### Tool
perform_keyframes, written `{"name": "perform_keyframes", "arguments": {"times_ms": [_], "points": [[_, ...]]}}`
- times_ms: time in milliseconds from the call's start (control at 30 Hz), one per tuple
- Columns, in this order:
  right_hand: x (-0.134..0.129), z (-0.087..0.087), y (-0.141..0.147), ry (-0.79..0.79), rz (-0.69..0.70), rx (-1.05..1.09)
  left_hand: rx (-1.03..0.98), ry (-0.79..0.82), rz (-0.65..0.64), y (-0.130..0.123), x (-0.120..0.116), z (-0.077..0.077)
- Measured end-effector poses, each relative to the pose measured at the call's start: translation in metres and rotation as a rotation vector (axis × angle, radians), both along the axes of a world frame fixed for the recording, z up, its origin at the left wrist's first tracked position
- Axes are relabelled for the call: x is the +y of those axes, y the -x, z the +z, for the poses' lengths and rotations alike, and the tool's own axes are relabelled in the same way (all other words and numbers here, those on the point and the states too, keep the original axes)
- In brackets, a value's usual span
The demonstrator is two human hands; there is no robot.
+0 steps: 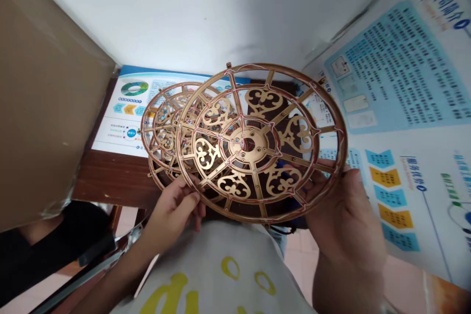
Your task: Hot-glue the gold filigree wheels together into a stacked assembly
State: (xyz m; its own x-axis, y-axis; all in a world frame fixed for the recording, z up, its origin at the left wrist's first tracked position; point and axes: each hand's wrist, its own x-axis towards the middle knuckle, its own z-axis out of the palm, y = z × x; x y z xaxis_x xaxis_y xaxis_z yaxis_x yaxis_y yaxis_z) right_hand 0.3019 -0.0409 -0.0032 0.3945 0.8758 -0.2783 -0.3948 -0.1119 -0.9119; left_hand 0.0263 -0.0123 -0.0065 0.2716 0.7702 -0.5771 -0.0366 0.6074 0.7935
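Observation:
A round gold openwork metal frame (253,163), with spokes, heart-shaped scrolls and thin red and clear wires along its rings, is held tilted in front of me. My left hand (180,201) pinches its lower left rim between thumb and fingers. At the right rim my right hand (342,206) grips it, with the fingers partly hidden behind the ring. Similar gold round frames (162,108) lie stacked behind it on the left, partly covered by the held one.
Below the frames is a dark brown wooden tabletop (110,176) with a printed sheet (110,130). A cardboard panel (40,98) stands left, a white wall (191,14) behind, a printed board (397,73) right. At lower left a person's dark sleeve (69,240) shows.

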Motion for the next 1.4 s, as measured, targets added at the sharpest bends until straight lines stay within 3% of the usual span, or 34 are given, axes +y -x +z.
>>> {"name": "perform_keyframes", "arguments": {"times_ms": [300,633,800,967,1167,1400], "points": [[-0.002,-0.004,-0.001,0.012,0.004,-0.003,0.031,0.040,-0.030,0.006,0.001,-0.001],[0.008,-0.004,0.000,0.046,-0.086,-0.045,-0.019,-0.040,0.021,-0.002,-0.003,-0.001],[0.016,-0.013,0.000,0.140,-0.148,-0.065,-0.181,-0.064,-0.078,0.005,-0.006,-0.005],[0.021,-0.020,-0.006,0.123,-0.132,-0.048,-0.315,-0.069,-0.175,0.013,-0.009,0.000],[0.019,-0.029,-0.014,0.398,-0.258,0.065,-0.308,-0.079,-0.272,0.019,-0.008,0.015],[0.021,-0.029,-0.010,0.288,-0.192,0.021,-0.314,-0.065,-0.291,0.020,-0.007,0.014]]}}
